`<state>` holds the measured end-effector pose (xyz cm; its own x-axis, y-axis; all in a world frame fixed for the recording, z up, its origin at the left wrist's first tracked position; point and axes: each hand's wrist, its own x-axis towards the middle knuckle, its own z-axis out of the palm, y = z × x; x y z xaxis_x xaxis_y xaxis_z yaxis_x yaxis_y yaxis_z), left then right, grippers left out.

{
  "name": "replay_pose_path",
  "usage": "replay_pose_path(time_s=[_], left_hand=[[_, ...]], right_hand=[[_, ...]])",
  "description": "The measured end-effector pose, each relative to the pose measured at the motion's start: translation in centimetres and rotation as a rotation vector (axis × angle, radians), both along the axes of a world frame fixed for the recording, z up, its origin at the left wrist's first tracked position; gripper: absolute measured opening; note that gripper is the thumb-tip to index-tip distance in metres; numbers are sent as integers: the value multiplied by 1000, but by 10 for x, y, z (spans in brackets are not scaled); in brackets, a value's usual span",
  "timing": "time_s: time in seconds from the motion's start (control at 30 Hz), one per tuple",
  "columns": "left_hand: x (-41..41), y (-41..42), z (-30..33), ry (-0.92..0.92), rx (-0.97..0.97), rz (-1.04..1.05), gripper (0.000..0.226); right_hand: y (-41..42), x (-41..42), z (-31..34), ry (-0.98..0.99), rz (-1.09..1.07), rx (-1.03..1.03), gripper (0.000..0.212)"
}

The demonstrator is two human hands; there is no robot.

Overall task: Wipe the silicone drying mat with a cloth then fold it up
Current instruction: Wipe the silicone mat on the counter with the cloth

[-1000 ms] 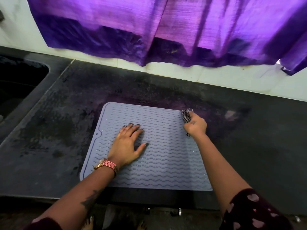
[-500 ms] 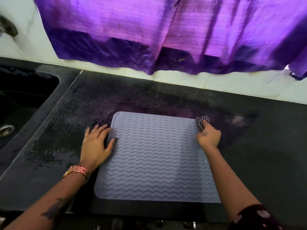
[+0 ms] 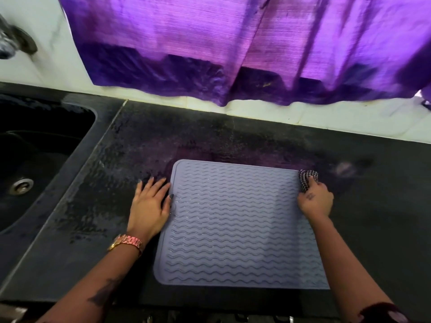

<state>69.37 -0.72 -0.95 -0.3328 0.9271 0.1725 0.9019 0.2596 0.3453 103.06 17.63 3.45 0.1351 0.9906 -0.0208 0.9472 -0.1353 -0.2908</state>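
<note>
Lying between flat-fingered left hand (image 3: 149,206) and cloth (image 3: 307,180)-gripping right hand (image 3: 316,201): mat (image 3: 238,227).

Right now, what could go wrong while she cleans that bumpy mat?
1. The left hand lies mostly on the counter, only its thumb touching the mat, so wiping might slide the mat.
2. The right hand grips the checked cloth bunched small at the far right corner; it may skip grooves.
3. The mat's near edge lies close to the counter's front and could slip off.
</note>
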Motion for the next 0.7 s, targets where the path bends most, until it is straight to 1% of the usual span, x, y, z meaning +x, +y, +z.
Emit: replay_pose_path(time_s=[0.23,0.37,0.7], left_hand=[[-1,2,-3,-26,-10,-1,69],[-1,3,-3,-39,-20,11,58],[-1,3,-2,-56,-41,23,60]], right_hand=[[-11,-42,1,-1,65,40,48],[-21,-68,-1,5,126,22,52],[-48,-141,0,15,247,-7,58]])
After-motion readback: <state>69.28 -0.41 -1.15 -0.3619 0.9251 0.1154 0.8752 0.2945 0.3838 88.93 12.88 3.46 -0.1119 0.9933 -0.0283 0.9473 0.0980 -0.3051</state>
